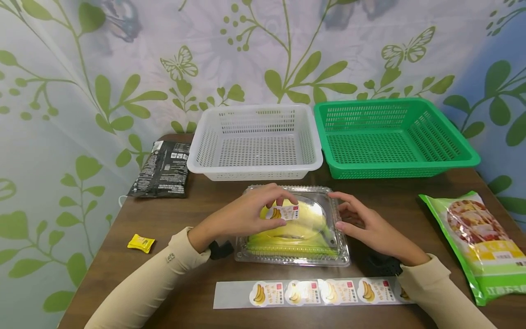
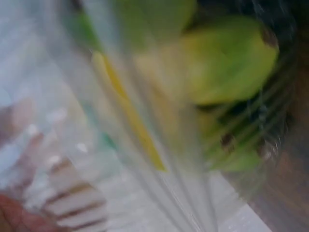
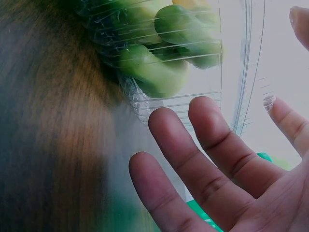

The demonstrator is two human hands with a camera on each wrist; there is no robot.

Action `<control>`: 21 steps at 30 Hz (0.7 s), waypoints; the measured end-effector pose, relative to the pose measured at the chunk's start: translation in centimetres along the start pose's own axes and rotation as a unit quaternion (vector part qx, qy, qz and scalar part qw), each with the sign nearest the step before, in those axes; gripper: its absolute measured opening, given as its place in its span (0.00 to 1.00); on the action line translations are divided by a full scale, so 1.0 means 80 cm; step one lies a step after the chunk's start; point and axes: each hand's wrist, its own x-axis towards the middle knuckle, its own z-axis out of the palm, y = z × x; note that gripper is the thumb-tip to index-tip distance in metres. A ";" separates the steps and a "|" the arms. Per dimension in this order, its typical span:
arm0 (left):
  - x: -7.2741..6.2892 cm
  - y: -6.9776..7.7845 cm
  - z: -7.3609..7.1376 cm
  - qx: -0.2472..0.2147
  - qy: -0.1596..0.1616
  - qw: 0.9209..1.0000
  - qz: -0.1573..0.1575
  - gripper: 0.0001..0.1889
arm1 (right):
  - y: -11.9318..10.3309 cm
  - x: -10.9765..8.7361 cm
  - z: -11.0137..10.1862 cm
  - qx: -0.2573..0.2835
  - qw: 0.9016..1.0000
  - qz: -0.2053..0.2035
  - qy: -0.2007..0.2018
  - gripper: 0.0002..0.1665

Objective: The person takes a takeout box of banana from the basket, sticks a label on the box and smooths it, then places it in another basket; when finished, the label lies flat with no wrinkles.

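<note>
A clear plastic clamshell box [image 1: 343, 256] holds green-yellow bananas [image 1: 263, 238], also seen through its ribbed wall in the right wrist view. A banana sticker [image 1: 290, 213] shows over the lid, framed by the thumb and index finger of my left hand [image 1: 250, 211]. Those two fingertips stand apart, just beyond the sticker's edges. My right hand [image 1: 367, 227] is at the box's right side, index fingertip at the upper right corner of the rim. Its other fingers [image 3: 176, 142] spread beside the wall. Blur covers much of the left wrist view.
A strip of banana stickers [image 1: 304, 292] lies in front of the box. Behind stand a white basket [image 1: 255, 172] and a green basket [image 1: 382, 171]. A black packet [image 1: 162, 171] and small yellow packet [image 1: 141, 243] lie left, a green food bag [image 1: 481, 242] right.
</note>
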 end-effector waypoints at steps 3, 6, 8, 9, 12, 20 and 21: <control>0.003 -0.002 0.001 0.008 -0.002 1.000 -0.003 0.21 | 0.000 0.000 0.000 -0.002 1.000 0.003 0.000 0.40; 0.004 -0.004 0.001 0.011 -0.004 1.000 -0.006 0.20 | 0.001 0.000 -0.001 -0.003 1.000 0.002 0.000 0.40; 0.004 -0.004 0.001 0.011 -0.003 1.000 -0.007 0.20 | 0.000 0.000 -0.001 -0.001 1.000 0.000 0.000 0.40; 0.004 -0.004 0.001 0.012 -0.001 1.000 -0.007 0.20 | 0.000 0.000 -0.001 0.001 1.000 -0.001 -0.001 0.40; 0.003 -0.004 0.002 0.012 0.011 1.000 -0.005 0.19 | 0.000 0.000 -0.001 0.006 1.000 -0.006 -0.004 0.40; 0.001 0.001 0.004 0.003 0.041 0.999 0.007 0.14 | -0.002 0.000 0.000 0.004 1.000 -0.002 -0.003 0.40; 0.001 0.001 0.004 0.003 0.044 0.999 0.007 0.14 | -0.002 0.000 -0.001 0.004 1.000 -0.001 -0.002 0.40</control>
